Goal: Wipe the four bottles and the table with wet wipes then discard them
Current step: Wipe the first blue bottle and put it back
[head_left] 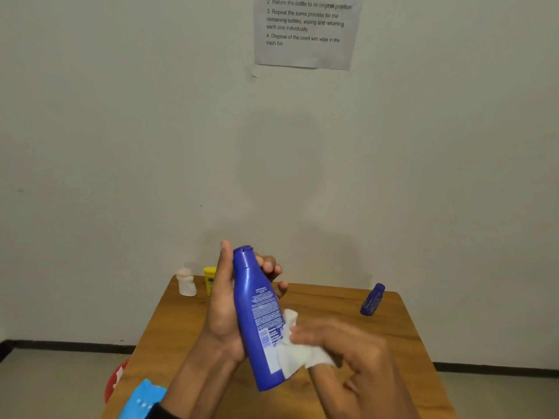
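Note:
My left hand (pixel 223 309) grips a tall blue bottle (pixel 257 316) above the wooden table (pixel 393 343), cap pointing up and away. My right hand (pixel 348 355) holds a white wet wipe (pixel 295 355) against the bottle's lower label side; the hand is motion-blurred. A small white bottle (pixel 186 282) and a yellow bottle (pixel 209 279) stand at the table's far left corner, the yellow one partly hidden by my left hand. A small blue bottle (pixel 372 299) stands at the far right.
A light blue wipes pack (pixel 142 400) lies at the table's near left edge. A red bin (pixel 116 379) sits on the floor left of the table. The table is pushed against a wall with a paper sheet (pixel 305 31) taped high up.

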A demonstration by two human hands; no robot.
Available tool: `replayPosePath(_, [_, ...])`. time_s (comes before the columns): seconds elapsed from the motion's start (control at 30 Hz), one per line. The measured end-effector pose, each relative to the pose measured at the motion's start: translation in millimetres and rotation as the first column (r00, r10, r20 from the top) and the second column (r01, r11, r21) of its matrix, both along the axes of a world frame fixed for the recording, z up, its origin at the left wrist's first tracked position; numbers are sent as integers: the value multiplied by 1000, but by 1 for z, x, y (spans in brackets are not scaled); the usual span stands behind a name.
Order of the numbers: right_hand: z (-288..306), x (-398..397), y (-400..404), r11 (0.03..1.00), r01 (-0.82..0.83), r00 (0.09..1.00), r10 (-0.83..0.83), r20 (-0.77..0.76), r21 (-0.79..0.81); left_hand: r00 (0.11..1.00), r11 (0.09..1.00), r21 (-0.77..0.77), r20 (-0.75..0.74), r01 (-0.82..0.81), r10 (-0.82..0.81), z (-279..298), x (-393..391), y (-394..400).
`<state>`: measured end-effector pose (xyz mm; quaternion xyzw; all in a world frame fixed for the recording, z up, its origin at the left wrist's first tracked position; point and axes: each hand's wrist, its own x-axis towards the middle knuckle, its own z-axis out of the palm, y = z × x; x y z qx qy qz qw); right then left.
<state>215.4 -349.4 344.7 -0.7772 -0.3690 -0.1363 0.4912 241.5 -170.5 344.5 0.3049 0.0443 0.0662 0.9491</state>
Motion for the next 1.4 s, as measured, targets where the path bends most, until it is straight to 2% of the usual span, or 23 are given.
replayPosePath(0.1, [22, 16, -1, 997, 51, 998, -53, 44, 55, 993, 992, 61, 7, 114, -114, -2, 1, 1])
replayPosePath(0.2, [34, 22, 14, 993, 64, 990, -76, 118, 101, 984, 976, 126, -53, 176, -171, -5, -1, -12])
replayPosePath(0.37, [-9, 10, 32, 997, 74, 982, -79, 172, 37, 991, 992, 16, -46, 125, -125, -4, 0, -20])
replayPosePath(0.5, [-36, -2, 7, 999, -4, 1000, 5, -26, 42, 996, 995, 68, -44, -75, 78, -8, 7, 2])
replayPosePath(0.6, [-39, 6, -3, 994, 97, 982, -88, -167, 49, 995, 991, 98, -31, -96, 100, -10, 9, 12])
replayPosePath(0.7, [-32, 12, -6, 981, 176, 910, -132, -392, 79, 975, 974, 161, -134, -157, 179, -11, 11, 3])
replayPosePath(0.8, [-28, 15, -5, 993, 116, 828, -102, -551, -9, 927, 909, 331, -183, -254, 326, -12, 14, -13])
replayPosePath(0.87, [-34, 18, -2, 982, 94, 838, -165, -521, -161, 923, 866, 436, -169, -244, 345, -17, 15, -23])
replayPosePath(0.9, [-39, 21, -1, 967, 109, 853, -211, -478, -232, 930, 856, 470, -168, -216, 327, -20, 15, -27])
replayPosePath(0.97, [-44, 29, -4, 949, 149, 840, -269, -471, -277, 954, 853, 510, -182, -114, 236, -25, 17, -31])
replayPosePath(1.1, [-46, 44, -21, 973, 205, 700, -224, -678, -109, 974, 917, 378, -223, 132, -48, -30, 24, -17])
replayPosePath(1.23, [-48, 51, -39, 957, 289, 645, -222, -731, -37, 955, 824, 492, -231, 282, -189, -43, 34, -8])
replayPosePath(1.33, [-59, 52, -58, 916, 396, 615, -314, -723, -60, 952, 792, 534, -224, 297, -207, -49, 51, -12])
replayPosePath(1.4, [-69, 51, -75, 889, 449, 571, -365, -735, -93, 958, 733, 619, -219, 282, -184, -57, 69, -19])
